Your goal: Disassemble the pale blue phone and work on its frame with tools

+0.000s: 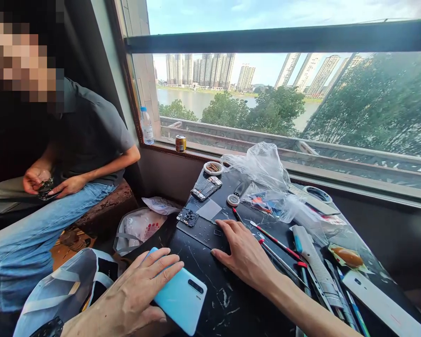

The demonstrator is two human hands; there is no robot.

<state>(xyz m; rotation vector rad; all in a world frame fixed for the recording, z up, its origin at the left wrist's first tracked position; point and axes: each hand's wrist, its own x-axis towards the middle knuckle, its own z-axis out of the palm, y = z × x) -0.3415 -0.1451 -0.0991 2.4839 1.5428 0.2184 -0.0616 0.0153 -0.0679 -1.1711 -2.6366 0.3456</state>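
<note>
Pale-blue glossy smartphone [184,295] lies back-up at btm ctr of frame, dark camera strip [195,286] showing, directly under L hand's [126,292] fingers [157,269], which drape slightly curved across its upper part; can't tell if gripping or just resting. L forearm [87,323] comes in from btm left, hand angled up-right. R hand [243,250] lies palm down, fingers spread & relaxed, holding nothing, tips touching black rubbery work mat [199,236] w/ tiny screws [196,234] on it; R forearm [301,304] runs in from btm right. Mat sits on black marble-look table [228,304]. Above R fingers: opened phone body [206,188], small dark circuit board [187,217]. Right of R hand: red-and-silver pry tools [277,243], white-and-blue ridged-handle tool [315,262], clear plastic bag [256,166]. Upper left: seated co-worker's hands [38,182] hold dark phone [46,188] on lap
</note>
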